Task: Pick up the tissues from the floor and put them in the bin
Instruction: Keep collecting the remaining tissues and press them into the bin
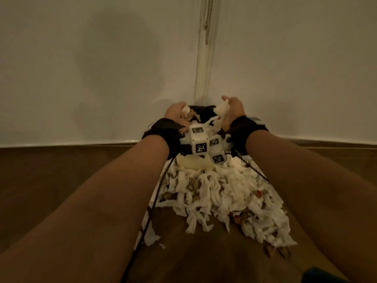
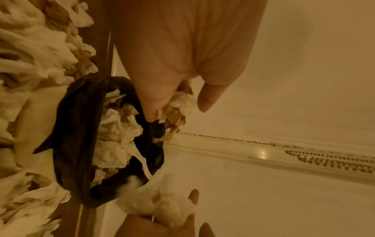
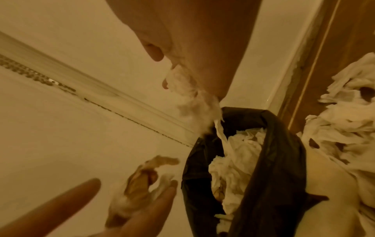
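Nearest me a heap of tissues (image 1: 222, 193) lies on the wooden floor (image 1: 61, 180), beyond it my left hand (image 1: 175, 114) cups a wad mixed with brown scraps while my right hand (image 1: 232, 111) clutches a white wad, both above the black-lined bin (image 1: 204, 114) against the wall (image 1: 102, 58).

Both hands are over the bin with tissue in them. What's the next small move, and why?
Probably let go. The left hand and right hand each hold a wad of tissue at the rim of the black-lined bin, with tissues already inside. The floor pile still waits, so release, then reach back.
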Action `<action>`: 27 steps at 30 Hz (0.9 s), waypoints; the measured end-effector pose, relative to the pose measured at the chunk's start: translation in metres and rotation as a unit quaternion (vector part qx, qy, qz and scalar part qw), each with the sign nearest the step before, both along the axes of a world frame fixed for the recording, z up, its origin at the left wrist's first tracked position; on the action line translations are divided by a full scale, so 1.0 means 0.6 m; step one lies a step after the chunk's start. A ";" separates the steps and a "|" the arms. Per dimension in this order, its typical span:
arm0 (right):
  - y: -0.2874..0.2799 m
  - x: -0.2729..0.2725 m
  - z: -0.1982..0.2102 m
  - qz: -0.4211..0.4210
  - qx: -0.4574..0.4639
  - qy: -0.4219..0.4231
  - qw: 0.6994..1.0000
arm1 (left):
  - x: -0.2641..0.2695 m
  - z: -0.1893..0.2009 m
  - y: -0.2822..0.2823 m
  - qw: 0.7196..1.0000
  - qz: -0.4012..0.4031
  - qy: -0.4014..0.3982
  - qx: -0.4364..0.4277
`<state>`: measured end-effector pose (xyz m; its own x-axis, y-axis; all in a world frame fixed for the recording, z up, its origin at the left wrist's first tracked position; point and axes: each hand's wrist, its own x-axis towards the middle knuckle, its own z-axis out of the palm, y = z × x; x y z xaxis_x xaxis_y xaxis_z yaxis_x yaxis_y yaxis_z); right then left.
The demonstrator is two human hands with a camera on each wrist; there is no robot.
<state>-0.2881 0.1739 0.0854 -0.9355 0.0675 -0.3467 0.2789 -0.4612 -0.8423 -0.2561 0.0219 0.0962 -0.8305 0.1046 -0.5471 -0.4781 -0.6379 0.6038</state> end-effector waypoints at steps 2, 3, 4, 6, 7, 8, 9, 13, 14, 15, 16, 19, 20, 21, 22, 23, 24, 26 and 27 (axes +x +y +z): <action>-0.003 -0.007 -0.009 0.019 0.023 0.002 1.000 | -0.003 0.006 0.011 0.999 0.021 0.010 0.024; -0.005 -0.006 -0.013 0.033 0.042 -0.007 0.999 | -0.007 -0.001 0.015 0.999 0.026 0.016 0.033; -0.005 -0.004 -0.021 0.046 0.062 -0.017 0.997 | -0.001 -0.004 0.019 0.999 0.028 0.017 0.037; 0.001 0.001 -0.044 0.043 0.069 -0.034 0.996 | 0.005 -0.017 0.020 0.998 0.038 0.030 0.045; 0.006 0.004 -0.051 0.040 0.070 -0.035 0.996 | 0.007 -0.024 0.019 0.998 0.044 0.034 0.037; 0.012 0.007 -0.056 0.035 0.078 -0.036 0.996 | 0.008 -0.028 0.016 0.998 0.048 0.033 0.035; 0.018 0.009 -0.061 0.030 0.087 -0.038 0.995 | 0.010 -0.035 0.013 0.998 0.055 0.030 0.029; 0.049 0.031 -0.074 -0.032 0.126 -0.038 0.991 | 0.022 -0.068 0.002 0.999 0.046 0.020 -0.011; 0.056 0.042 -0.077 -0.048 0.139 -0.042 0.988 | 0.032 -0.074 0.000 0.999 0.039 0.016 -0.012; 0.062 0.052 -0.081 -0.061 0.148 -0.046 0.986 | 0.044 -0.081 -0.003 0.999 0.036 0.008 -0.024; 0.067 0.065 -0.086 -0.076 0.150 -0.052 0.984 | 0.057 -0.088 -0.005 0.999 0.029 0.000 -0.034; 0.081 0.105 -0.112 -0.105 0.142 -0.084 0.981 | 0.103 -0.121 -0.008 0.996 0.009 -0.037 -0.085; 0.084 0.120 -0.124 -0.113 0.141 -0.094 0.979 | 0.120 -0.136 -0.007 0.993 0.001 -0.049 -0.104; 0.083 0.134 -0.137 -0.119 0.142 -0.103 0.977 | 0.137 -0.152 -0.007 0.990 -0.007 -0.058 -0.132; 0.084 0.151 -0.150 -0.119 0.145 -0.112 0.976 | 0.157 -0.169 -0.005 0.984 -0.014 -0.059 -0.170; 0.084 0.166 -0.165 -0.117 0.147 -0.122 0.975 | 0.178 -0.187 -0.001 0.975 -0.024 -0.054 -0.213; 0.084 0.182 -0.180 -0.113 0.151 -0.132 0.973 | 0.197 -0.208 0.002 0.967 -0.036 -0.040 -0.250; 0.082 0.216 -0.212 -0.099 0.175 -0.155 0.967 | 0.236 -0.254 0.010 0.925 -0.089 0.010 -0.370; 0.082 0.234 -0.228 -0.087 0.203 -0.165 0.961 | 0.256 -0.276 0.012 0.884 -0.118 0.029 -0.452</action>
<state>-0.1476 0.2231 -0.0512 -0.7407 0.4061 -0.5352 0.5110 -0.1767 -0.8412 -0.1023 0.0290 -0.0696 -0.8731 -0.1791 -0.4534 -0.4853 0.2314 0.8432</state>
